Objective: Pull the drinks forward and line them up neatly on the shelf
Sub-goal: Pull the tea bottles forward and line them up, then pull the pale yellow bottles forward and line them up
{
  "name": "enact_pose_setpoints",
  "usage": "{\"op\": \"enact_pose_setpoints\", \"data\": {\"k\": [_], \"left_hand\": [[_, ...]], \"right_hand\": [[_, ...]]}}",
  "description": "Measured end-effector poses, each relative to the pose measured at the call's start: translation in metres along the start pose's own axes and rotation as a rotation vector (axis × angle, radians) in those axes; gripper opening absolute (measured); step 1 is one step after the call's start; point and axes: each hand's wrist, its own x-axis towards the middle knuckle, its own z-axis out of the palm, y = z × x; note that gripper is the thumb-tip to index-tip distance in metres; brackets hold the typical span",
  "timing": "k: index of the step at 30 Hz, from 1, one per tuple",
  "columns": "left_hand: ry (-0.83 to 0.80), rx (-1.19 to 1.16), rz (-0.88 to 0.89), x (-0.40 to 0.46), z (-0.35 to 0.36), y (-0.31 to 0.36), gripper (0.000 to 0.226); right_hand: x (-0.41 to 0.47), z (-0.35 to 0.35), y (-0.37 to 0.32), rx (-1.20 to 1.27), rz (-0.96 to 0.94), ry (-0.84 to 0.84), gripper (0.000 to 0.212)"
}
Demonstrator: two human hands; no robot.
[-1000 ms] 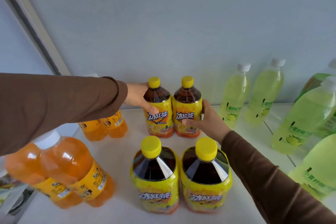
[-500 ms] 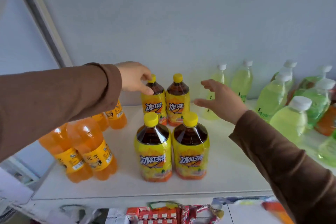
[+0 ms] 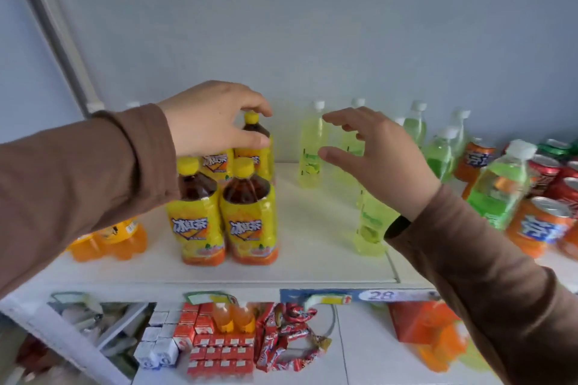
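Four tea bottles (image 3: pixel 248 212) | left hand (image 3: pixel 212 122) seemingly on rear pair | right hand (image 3: pixel 381 153) apart

I count 4 iced tea bottles (image 3: pixel 248 212) in a 2x2 block, one mostly hidden behind the left hand (image 3: pixel 212 122). Orange soda bottles (image 3: pixel 122 236): 2 visible, partly under the sleeve. Green lime bottles (image 3: pixel 311 147): at least 8, some overlapping. Cans (image 3: pixel 538 225) at right: orange, red, green; count unclear.
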Motion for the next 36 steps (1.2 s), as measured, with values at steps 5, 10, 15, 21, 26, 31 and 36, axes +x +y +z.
{"op": "enact_pose_setpoints", "data": {"k": [5,10,15,21,26,31,36], "left_hand": [[0.065,-0.066,-0.014,-0.022,0.038,0.059,0.045],[0.001,-0.135,-0.073,-0.050,0.105,0.105,0.044],[-0.082,-0.159,-0.145,-0.073,0.173,0.118,0.049],[-0.158,-0.096,-0.184,-0.097,0.239,0.102,0.065],[-0.100,-0.089,-0.192,-0.107,0.273,0.092,0.068],[0.027,-0.105,-0.170,-0.115,0.290,0.087,0.064],[0.135,-0.125,-0.161,-0.116,0.302,0.084,0.054]], "right_hand": [[-0.050,-0.030,0.043,0.048,-0.047,-0.044,0.040],[-0.104,-0.026,0.090,0.103,-0.033,-0.153,0.035],[-0.155,0.014,0.118,0.115,0.014,-0.269,0.036],[-0.190,0.076,0.120,0.028,0.026,-0.307,0.047],[-0.201,0.115,0.119,-0.057,0.057,-0.231,0.050],[-0.209,0.134,0.122,-0.133,0.056,-0.126,0.047],[-0.213,0.143,0.125,-0.197,0.020,-0.071,0.047]]}}
